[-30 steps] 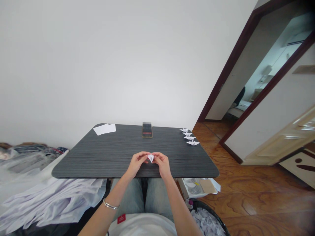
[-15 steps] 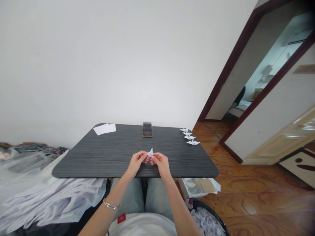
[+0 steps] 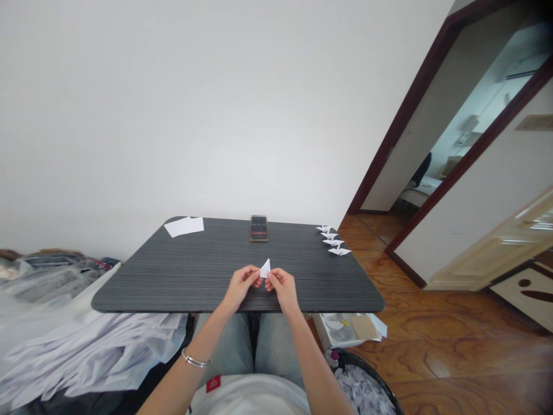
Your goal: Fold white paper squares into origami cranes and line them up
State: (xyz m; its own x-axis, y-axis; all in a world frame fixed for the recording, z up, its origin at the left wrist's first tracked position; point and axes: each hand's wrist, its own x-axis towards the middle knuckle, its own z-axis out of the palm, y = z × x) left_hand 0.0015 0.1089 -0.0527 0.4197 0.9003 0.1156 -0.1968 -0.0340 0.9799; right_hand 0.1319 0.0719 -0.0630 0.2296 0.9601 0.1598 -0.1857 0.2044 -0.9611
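Head view, sole entry. Held item: a small folded white paper piece, its point upward, above the near middle of the tabletop and pinched between the fingertips of both hands. The left hand and the right hand were together, each clamped on one side of the fold. A silver bangle sat on the left wrist.

Along the far edge of the tabletop: a loose white paper sheet at the far left corner, a dark rectangular object, possibly a phone, at mid-edge, and a row of four origami cranes at the far right corner.

Below the near edge, right: a wastebasket holding paper scraps.

Risks: the paper piece was light and held only at the fingertips, so a loosened pinch could drop it past the near edge into the lap or wastebasket. Too hard a squeeze could crease it out of true. The cranes sat close to the right edge; a stray forearm could knock them off, or a draught from the open doorway could shift them.
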